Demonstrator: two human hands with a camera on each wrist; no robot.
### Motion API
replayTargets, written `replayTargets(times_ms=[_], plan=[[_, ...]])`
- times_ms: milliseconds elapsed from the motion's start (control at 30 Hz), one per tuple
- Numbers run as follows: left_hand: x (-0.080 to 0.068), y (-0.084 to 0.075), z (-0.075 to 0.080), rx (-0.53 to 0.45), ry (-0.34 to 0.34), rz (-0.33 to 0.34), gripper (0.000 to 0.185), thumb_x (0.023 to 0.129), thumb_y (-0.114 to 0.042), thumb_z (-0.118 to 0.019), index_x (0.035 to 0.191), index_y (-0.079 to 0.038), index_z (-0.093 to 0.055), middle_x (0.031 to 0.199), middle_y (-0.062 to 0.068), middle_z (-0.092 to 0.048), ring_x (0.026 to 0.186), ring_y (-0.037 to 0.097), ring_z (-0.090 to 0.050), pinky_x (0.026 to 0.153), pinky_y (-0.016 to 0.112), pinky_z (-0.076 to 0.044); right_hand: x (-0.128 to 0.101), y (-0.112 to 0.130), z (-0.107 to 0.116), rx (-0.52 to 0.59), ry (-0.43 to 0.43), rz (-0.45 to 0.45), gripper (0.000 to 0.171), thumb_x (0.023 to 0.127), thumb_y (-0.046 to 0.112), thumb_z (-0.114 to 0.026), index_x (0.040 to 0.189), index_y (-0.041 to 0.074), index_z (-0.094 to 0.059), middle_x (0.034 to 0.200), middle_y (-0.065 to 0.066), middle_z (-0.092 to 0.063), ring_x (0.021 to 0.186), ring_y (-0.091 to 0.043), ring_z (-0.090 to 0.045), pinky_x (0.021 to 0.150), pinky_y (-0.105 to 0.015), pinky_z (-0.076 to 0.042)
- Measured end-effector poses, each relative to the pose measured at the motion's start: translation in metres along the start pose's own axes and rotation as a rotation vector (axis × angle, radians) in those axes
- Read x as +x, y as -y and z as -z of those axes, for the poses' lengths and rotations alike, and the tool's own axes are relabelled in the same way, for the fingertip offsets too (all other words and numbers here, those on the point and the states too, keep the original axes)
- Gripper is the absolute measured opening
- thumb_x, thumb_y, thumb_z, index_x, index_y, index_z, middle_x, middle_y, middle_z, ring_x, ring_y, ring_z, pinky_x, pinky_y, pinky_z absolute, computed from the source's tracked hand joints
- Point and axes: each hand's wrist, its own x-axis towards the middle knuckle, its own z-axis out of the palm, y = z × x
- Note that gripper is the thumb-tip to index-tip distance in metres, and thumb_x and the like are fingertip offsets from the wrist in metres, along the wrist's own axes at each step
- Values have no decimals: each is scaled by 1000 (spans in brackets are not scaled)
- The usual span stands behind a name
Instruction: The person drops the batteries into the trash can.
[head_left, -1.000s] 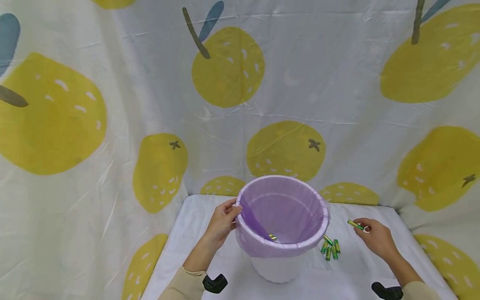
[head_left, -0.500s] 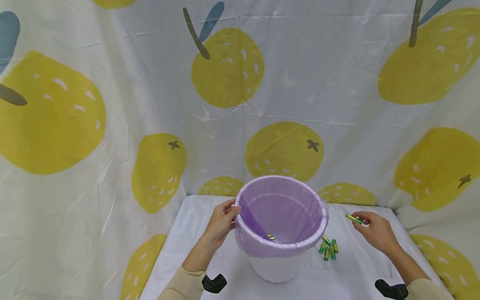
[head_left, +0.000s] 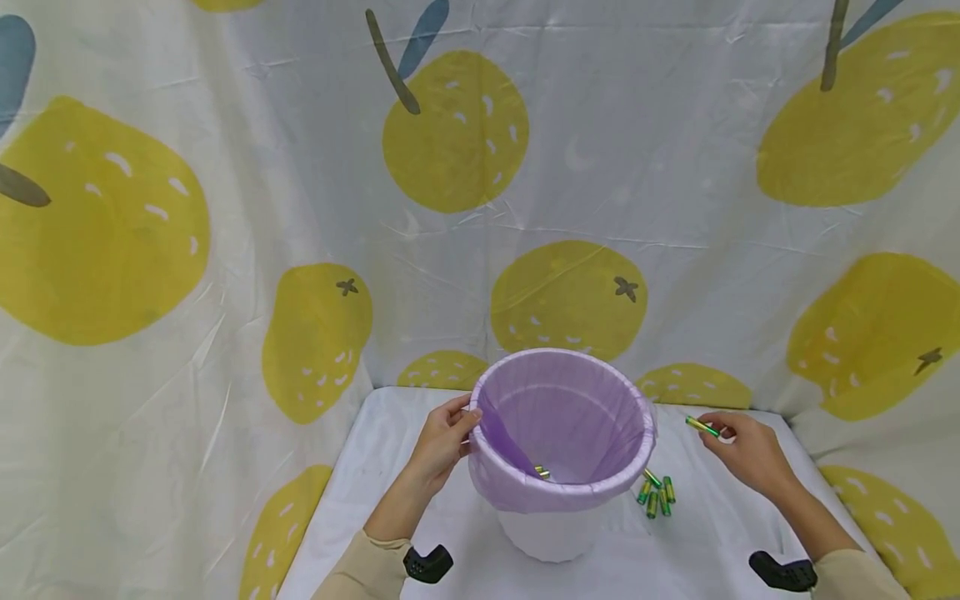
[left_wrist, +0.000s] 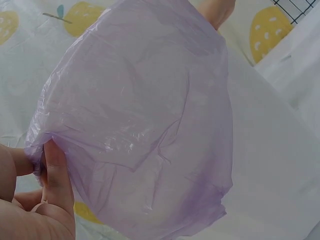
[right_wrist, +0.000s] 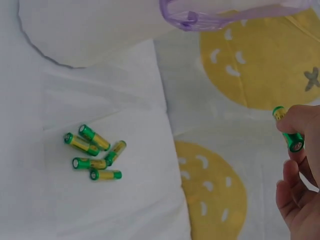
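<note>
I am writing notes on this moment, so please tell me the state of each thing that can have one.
Bin: upright, open, lined with a purple bag.
Left hand: grips the bin's rim.
Right hand: pinches one battery beside the bin, above the table.
Loose batteries: five lying on the table beside the bin.
Battery in bin: lies at the bottom.

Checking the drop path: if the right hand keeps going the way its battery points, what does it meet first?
Probably the purple-lined bin, near its rim; the right hand aims its battery leftward. Depth is uncertain.

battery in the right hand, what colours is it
Green and yellow: the battery pinched by the right hand shows best in the right wrist view.
</note>
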Motion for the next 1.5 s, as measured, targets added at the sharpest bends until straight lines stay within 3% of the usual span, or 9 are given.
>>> replayTargets(times_ms=[267,633,833,1233,1500], plan=[[1,-1,0,-7,3,0,52,104,-7,-62,150,9,-44,99,9,-61,87,17,-66,72,28,-58,8,13,9,-7,-37,51,18,86,6,-79,103,-1,-76,83,-5,-66,81,-36,-65,58,-36,-49],[1,1,1,-9,10,6,53,104,-6,-63,151,9,-42,100,10,-61,87,17,-65,72,27,-57,24,31,19,4,-72,152,17,85,5,-80,101,3,-77,83,0,-66,79,-24,-60,61,-32,-52],[2,1,1,-6,15,1,56,103,-8,-64,151,9,-42,101,11,-62,89,18,-66,73,28,-58,33,46,28,13,-65,191,16,85,4,-79,101,4,-77,87,-3,-67,81,-28,-62,62,-33,-53],[1,0,1,3,1,5,53,103,-6,-63,151,8,-44,102,12,-63,87,19,-66,72,28,-57,48,84,32,24,-73,280,17,83,3,-79,100,6,-77,85,4,-63,78,-20,-58,62,-31,-52],[1,1,0,-2,1,0,53,103,-6,-63,150,9,-44,100,11,-63,87,19,-66,72,28,-58,54,100,31,44,-33,287,21,86,5,-79,106,7,-78,89,4,-65,80,-18,-58,64,-32,-53]])
